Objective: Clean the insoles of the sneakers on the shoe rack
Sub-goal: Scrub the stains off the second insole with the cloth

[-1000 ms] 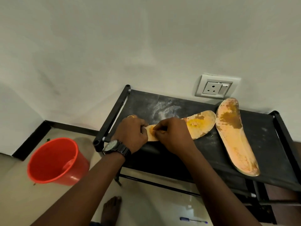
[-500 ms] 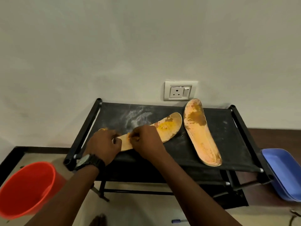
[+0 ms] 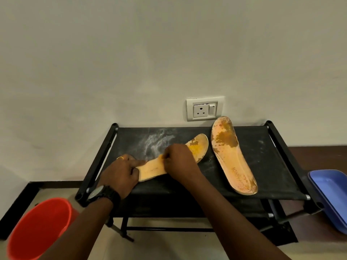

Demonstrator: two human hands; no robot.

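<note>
Two worn orange insoles lie on the black fabric top of the shoe rack [image 3: 262, 156]. The left insole [image 3: 152, 169] lies slantwise, its toe end stained yellow-brown. My left hand [image 3: 122, 175], with a watch on the wrist and a ring, presses down on its heel end. My right hand [image 3: 178, 162] covers its middle, fingertips pinched on the surface; I cannot see whether it grips anything small. The right insole [image 3: 232, 160] lies apart, untouched, its toe end against the wall, with brown patches near the toe.
A red bucket [image 3: 39, 229] stands on the floor at the lower left. A blue tray [image 3: 330, 196] sits at the right edge. A wall socket [image 3: 204, 109] is just above the rack. White powder smears mark the rack's fabric [image 3: 155, 141].
The view has swung right and back, so the blue tray now shows. My left hand has slid toward the heel, uncovering more of the insole; my right hand stays on its middle.
</note>
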